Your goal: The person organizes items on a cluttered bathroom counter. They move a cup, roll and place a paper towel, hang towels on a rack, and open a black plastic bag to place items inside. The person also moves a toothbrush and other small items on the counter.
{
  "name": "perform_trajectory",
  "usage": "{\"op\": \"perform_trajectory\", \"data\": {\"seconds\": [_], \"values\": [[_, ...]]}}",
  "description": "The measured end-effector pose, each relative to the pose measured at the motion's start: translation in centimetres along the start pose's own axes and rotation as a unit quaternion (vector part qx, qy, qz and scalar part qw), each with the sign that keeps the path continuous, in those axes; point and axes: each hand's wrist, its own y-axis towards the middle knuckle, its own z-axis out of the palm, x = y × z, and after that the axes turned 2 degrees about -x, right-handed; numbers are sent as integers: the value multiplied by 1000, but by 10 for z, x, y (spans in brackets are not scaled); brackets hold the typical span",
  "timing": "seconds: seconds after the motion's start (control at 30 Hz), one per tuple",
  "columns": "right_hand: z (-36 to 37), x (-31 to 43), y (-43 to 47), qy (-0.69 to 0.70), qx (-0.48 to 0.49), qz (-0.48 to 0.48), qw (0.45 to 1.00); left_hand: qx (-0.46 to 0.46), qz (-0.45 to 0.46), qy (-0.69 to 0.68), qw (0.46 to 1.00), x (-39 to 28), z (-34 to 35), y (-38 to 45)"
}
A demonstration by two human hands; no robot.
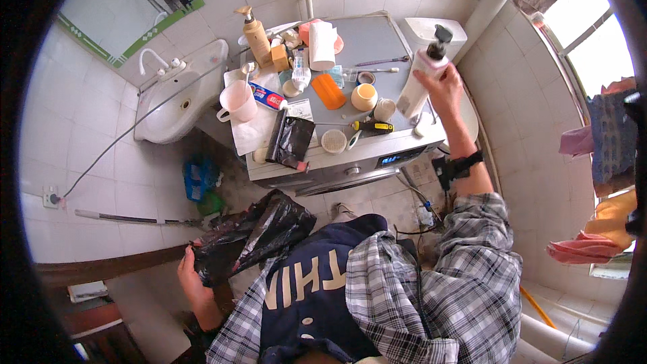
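Note:
My right hand (445,92) grips a white pump bottle (420,78) with a black pump head, tilted at the right end of the washing machine top. Down at the left, my left hand (192,275) holds a black plastic bag (252,240) by its edge. On the machine's near left corner lies a roll of black bags (290,139). Around it are a pink mug (238,101), a toothpaste tube (267,96), an orange comb-like piece (328,92), a yellow-black screwdriver (373,127), a cream jar (364,97), a round white lid (334,141) and a beige pump bottle (257,38).
A washbasin (177,106) is on the left wall, and a cable crosses in front of it to a wall socket (50,198). The washing machine (354,164) stands ahead, a toilet (467,116) beyond its right side. Cloths (614,136) hang by the window.

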Motion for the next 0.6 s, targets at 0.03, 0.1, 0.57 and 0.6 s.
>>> {"op": "perform_trajectory", "data": {"seconds": [0.03, 0.1, 0.57, 0.6], "values": [[-4, 7, 20, -5, 3, -9, 1000, -6, 0, 0, 1000, -1, 3, -3], [0, 17, 62, 16, 13, -18, 1000, -20, -2, -6, 1000, 3, 10, -3], [206, -19, 239, -79, 22, 38, 996, -221, -23, -4, 975, -9, 46, -47], [218, -21, 242, -93, 9, 45, 995, -232, -25, -11, 972, -8, 46, -48]]}}
